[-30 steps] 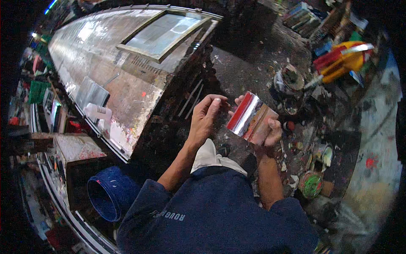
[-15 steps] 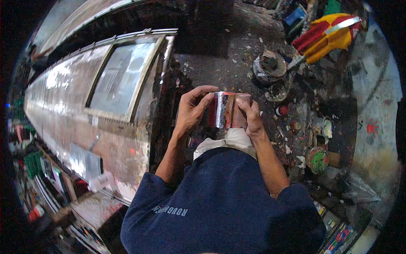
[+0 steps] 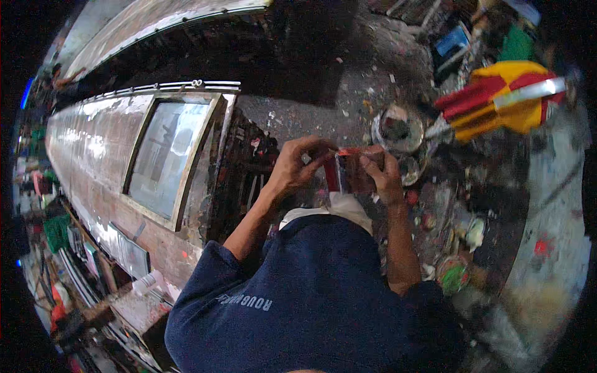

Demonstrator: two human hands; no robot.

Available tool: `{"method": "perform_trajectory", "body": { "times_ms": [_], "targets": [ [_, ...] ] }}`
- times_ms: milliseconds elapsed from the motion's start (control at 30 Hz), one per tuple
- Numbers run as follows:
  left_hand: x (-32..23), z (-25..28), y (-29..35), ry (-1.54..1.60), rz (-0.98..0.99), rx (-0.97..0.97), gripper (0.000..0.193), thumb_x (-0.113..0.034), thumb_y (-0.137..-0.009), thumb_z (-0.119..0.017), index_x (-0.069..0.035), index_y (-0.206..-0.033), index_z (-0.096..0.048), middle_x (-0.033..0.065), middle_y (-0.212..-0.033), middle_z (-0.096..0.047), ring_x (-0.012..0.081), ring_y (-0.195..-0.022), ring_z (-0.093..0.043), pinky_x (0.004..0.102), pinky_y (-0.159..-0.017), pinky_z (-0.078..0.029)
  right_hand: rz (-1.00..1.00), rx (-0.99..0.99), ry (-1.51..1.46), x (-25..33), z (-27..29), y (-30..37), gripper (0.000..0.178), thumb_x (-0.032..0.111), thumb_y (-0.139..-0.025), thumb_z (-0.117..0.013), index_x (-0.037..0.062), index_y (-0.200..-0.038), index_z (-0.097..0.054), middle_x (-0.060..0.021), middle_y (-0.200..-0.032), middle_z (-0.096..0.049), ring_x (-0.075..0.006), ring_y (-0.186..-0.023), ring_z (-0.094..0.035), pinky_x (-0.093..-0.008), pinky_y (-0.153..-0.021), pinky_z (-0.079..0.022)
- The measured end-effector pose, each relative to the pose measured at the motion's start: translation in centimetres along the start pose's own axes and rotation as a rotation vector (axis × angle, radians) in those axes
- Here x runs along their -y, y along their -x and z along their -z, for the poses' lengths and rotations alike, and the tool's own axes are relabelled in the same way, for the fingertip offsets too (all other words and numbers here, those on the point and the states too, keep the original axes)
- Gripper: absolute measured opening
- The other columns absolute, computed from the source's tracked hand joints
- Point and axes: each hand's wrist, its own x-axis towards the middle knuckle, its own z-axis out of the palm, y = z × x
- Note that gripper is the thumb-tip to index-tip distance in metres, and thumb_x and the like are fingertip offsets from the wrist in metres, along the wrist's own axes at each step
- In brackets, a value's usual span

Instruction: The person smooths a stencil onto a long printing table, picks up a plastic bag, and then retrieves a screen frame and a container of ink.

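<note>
In front of my waist I hold a small, flat, shiny reddish pack (image 3: pixel 359 177) with a dark red left part and a pale strip down it; its exact kind is unclear. My left hand (image 3: pixel 293 165) pinches its upper left corner between thumb and fingers. At the upper right, my right hand (image 3: pixel 384 177) grips it with the thumb on its near face. The fingers behind the pack are partly hidden.
Along the left runs a long, stained table (image 3: pixel 87 149) bearing a wooden-framed screen (image 3: pixel 166 155) and a white bottle (image 3: pixel 147 283). A round, paint-crusted bucket (image 3: pixel 398 132) stands on the littered floor at right, near a red and yellow cloth (image 3: pixel 497 102). Further down is a green-topped tub (image 3: pixel 454 275).
Both hands and the pack have shifted slightly right and down in view. The pack has tilted, showing less of its bright strip. The surroundings have also shifted as the view turned.
</note>
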Motion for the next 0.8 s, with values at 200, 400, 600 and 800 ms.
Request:
{"method": "perform_trajectory", "body": {
  "times_ms": [200, 400, 600, 800],
  "targets": [
    [-1.7, -0.8, -5.9, -0.083, 0.034, -0.074, 0.016, -0.014, -0.097, -0.068, 0.000, -0.104, -0.070, 0.0146, -0.091, -0.072, 0.0232, -0.081, -0.068, 0.0378, -0.075, -0.053, -0.101, 0.216, -0.049, 0.0, 5.2, -8.6, 0.031, 0.029, -0.099, -0.069, 0.0011, -0.112, -0.066, -0.0064, -0.103, -0.068, -0.0171, -0.097, -0.063, -0.0345, -0.088, -0.050],
    [1.1, 1.9, -9.5, -0.142, 0.017, -0.269, 0.019, -0.019, -0.099, -0.064, -0.001, -0.106, -0.066, 0.0197, -0.095, -0.071, 0.0335, -0.089, -0.070, 0.0428, -0.079, -0.052, 0.007, 0.328, 0.050, -1.3, 3.2, -17.7, 0.032, 0.029, -0.096, -0.073, 0.0011, -0.110, -0.066, -0.0063, -0.105, -0.068, -0.0164, -0.097, -0.062, -0.0327, -0.088, -0.048],
    [6.9, 6.2, -14.5, -0.223, 0.075, -0.403, 0.019, -0.020, -0.102, -0.056, -0.002, -0.103, -0.054, 0.0226, -0.096, -0.063, 0.0463, -0.096, -0.062, 0.0515, -0.079, -0.048, -0.090, 0.488, 0.127, -0.5, -0.8, -27.5, 0.030, 0.026, -0.097, -0.072, 0.0005, -0.111, -0.067, -0.0032, -0.101, -0.068, -0.0142, -0.093, -0.062, -0.0316, -0.086, -0.049],
    [14.1, 13.2, -21.5, 0.429, 0.095, -0.595, 0.025, -0.024, -0.107, -0.052, -0.001, -0.100, -0.053, 0.0093, -0.088, -0.061, 0.0281, -0.084, -0.062, 0.0424, -0.077, -0.050, -0.015, 0.615, 0.281, -1.0, -7.0, -40.9, 0.037, 0.032, -0.096, -0.072, 0.0001, -0.115, -0.066, -0.0040, -0.102, -0.067, -0.0138, -0.089, -0.060, -0.0311, -0.083, -0.048]
  ]
}}
